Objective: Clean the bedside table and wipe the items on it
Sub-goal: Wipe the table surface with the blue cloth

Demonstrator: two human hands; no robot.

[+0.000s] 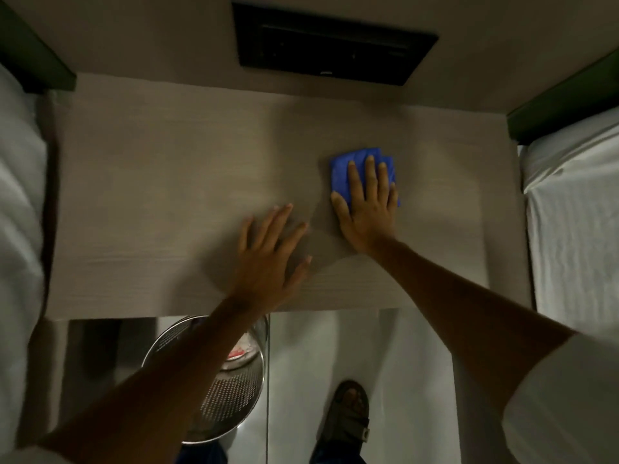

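The bedside table (150, 195) has a pale wood-grain top with no items showing on it. A folded blue cloth (341, 169) lies right of the table's middle. My right hand (366, 205) presses flat on the cloth with fingers spread, covering most of it. My left hand (268, 259) rests flat on the bare tabletop near the front edge, fingers apart, holding nothing.
A black control panel (331, 45) is set in the wall behind the table. White-sheeted beds (576, 202) flank it, the left bed (16, 212) close against it. A perforated metal bin (231, 393) with trash stands on the floor under the front edge, beside my sandalled foot (348, 410).
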